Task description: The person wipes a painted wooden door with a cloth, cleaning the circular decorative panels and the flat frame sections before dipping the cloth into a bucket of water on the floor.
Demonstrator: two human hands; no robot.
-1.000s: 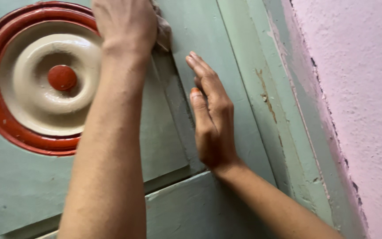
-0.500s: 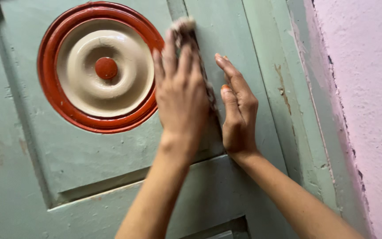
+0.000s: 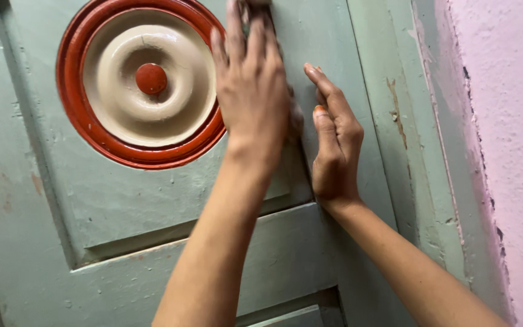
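Left hand: the left hand (image 3: 252,85) lies flat against the green door (image 3: 122,206), its fingers (image 3: 235,36) stretched upward and pressing a cloth (image 3: 296,118) to the wood.
Cloth: a pale, worn rag, mostly hidden under the palm; a bit shows at the hand's right edge and at the fingertips near the top of the view.
Right hand: the right hand (image 3: 334,145) rests open on the door just beside the left, fingers released and straight, grasping nothing.
Door ornament: a round medallion (image 3: 143,82) with a red outer ring, cream rings and a red centre knob, just left of the left hand.
Frame: a chipped green door frame (image 3: 407,151) to the right.
Wall: a pink wall (image 3: 509,133) beyond it.
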